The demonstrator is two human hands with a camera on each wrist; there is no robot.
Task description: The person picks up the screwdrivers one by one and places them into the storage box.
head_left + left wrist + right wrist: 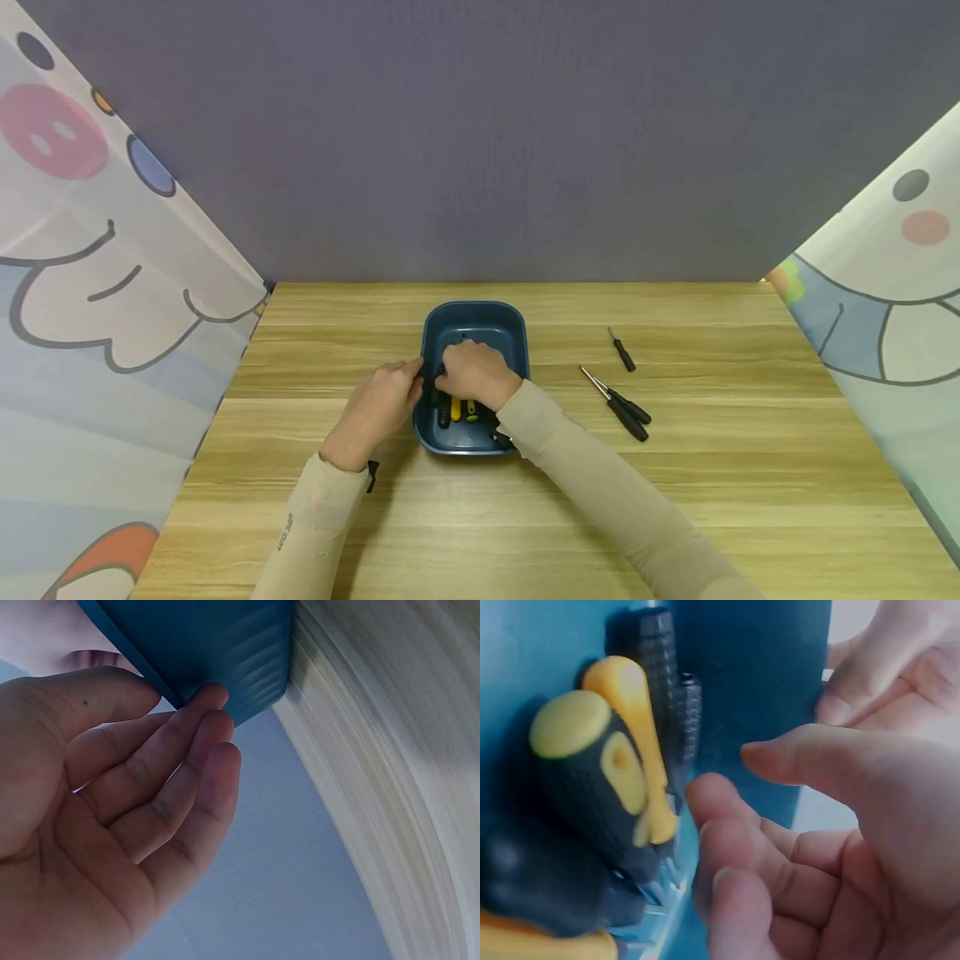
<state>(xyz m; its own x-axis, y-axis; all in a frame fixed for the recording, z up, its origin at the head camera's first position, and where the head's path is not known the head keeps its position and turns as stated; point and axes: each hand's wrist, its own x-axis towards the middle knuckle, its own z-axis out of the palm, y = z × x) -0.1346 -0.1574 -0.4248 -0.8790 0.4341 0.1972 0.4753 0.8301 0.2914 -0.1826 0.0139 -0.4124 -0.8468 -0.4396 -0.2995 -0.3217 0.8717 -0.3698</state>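
A blue plastic bin [474, 313] stands on the table with several screwdrivers inside. My left hand [382, 404] holds the bin's left rim, pinched between thumb and fingers, as the left wrist view shows. Inside the bin, my right hand [477, 372] reaches over the tools. Its fingers are loosely bent beside the handles, with a gap between thumb and fingertips and nothing held. In the right wrist view lie a yellow screwdriver [626, 694], a stubby black-and-yellow screwdriver [577, 757] and a black ribbed handle [658, 664]. The right hand hides part of the bin's contents from above.
Right of the bin, a small black screwdriver [623, 356] lies on the wooden table [720, 467]. Nearer, two longer black-handled screwdrivers [627, 418] lie side by side. A grey panel [480, 167] rises behind the table, and printed cloths [82, 250] hang at both sides.
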